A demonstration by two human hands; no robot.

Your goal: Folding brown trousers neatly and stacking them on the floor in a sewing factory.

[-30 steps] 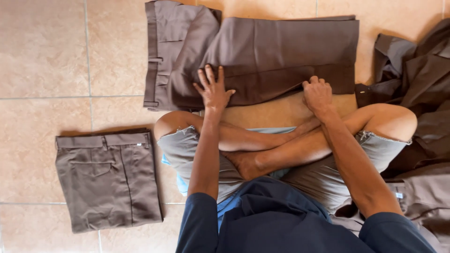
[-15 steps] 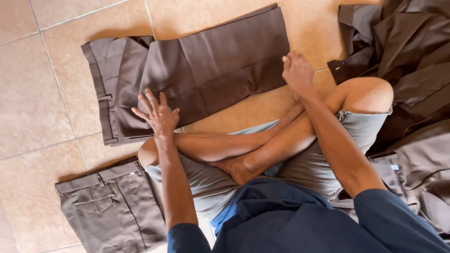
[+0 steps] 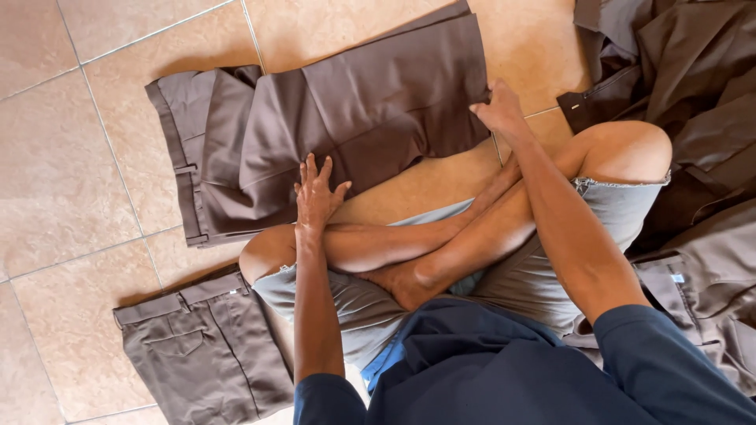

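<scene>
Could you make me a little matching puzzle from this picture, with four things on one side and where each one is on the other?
Things:
1. left hand
2. right hand
3. folded trousers
4. heap of brown garments

Places:
A. at the picture's right edge, beside the knee
B. flat on the spread trousers, near their lower edge
C. on the tiles at lower left
D. at the spread trousers' right end

Pairs: 1-B, 2-D, 3-C, 4-A

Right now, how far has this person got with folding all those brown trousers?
One folded pair already lies on the tiled floor. A second pair of trousers, doubled over, is in hand: the left hand presses it flat, the right hand grips its edge. A heap of brown garments still waits unfolded.
</scene>
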